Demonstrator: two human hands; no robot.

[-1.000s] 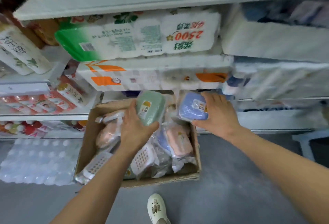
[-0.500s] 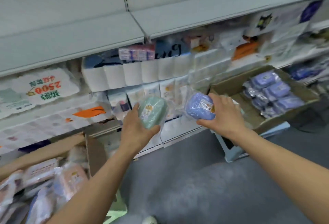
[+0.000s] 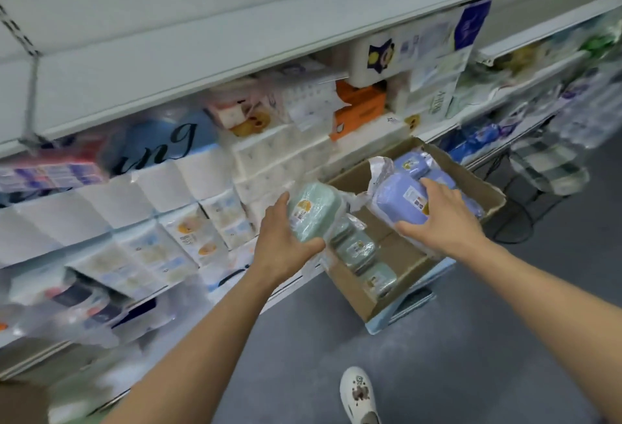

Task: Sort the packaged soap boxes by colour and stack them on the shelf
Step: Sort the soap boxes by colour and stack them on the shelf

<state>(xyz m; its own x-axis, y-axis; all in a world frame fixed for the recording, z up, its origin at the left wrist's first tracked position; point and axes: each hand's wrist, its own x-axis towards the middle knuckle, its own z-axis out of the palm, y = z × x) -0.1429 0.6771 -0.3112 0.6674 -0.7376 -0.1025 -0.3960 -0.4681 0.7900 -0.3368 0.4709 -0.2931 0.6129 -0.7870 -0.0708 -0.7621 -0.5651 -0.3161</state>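
Head view: left hand (image 3: 286,248) grips a green soap box (image 3: 313,216) in clear wrap, fingers curled over its far edge and thumb under the near edge, held above the left end of an open carton (image 3: 356,292). Right hand (image 3: 444,221) grips a purple soap box (image 3: 400,203), fingers curled over its top and thumb along the near side, held over the right half of the carton. In the carton: green boxes (image 3: 358,250) in a row along the left side, purple boxes (image 3: 420,166) stacked at the right rear. Carton sits on a pale blue stool (image 3: 404,309) in front of the shelf (image 3: 235,40). Tissue packs (image 3: 188,231) fill the rack below the shelf. White shoe (image 3: 358,393) on the grey floor (image 3: 437,356).
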